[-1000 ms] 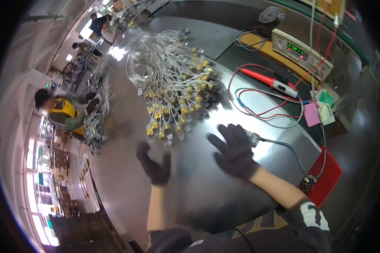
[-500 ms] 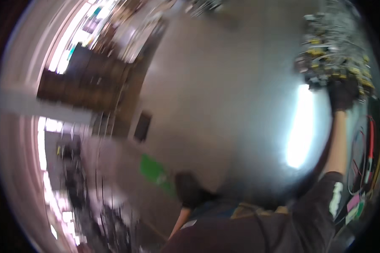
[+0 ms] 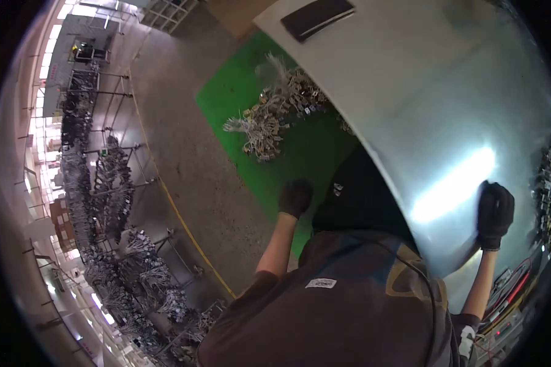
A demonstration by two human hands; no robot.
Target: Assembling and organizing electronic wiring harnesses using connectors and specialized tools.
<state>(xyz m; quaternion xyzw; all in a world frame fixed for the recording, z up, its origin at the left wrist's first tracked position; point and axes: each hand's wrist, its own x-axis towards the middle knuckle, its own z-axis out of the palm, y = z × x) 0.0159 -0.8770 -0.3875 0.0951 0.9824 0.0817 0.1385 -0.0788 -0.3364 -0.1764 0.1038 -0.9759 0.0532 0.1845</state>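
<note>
My left hand [image 3: 296, 197], in a black glove, hangs beside the table over a green mat [image 3: 217, 98]; its fingers are dark and cannot be made out. My right hand [image 3: 494, 211], also black-gloved, is at the right part of the grey metal tabletop [image 3: 398, 92], beside a bright light reflection. Its fingers look curled in, and nothing shows sticking out of them. On the green mat lie bundles of grey wires with connectors [image 3: 260, 134], left of the table edge. They are apart from both hands.
A dark flat object [image 3: 318, 17] lies at the table's far left corner. More wire bundles [image 3: 546, 189] stand along the right rim, with red cables [image 3: 519, 284] nearer me. Racks hung with wire bundles [image 3: 107, 177] line the left, past a yellow floor line [image 3: 180, 220].
The view has swung leftward, bringing in the floor and racks. My right hand, earlier at a wire pile on the far right, is now away from it over the tabletop.
</note>
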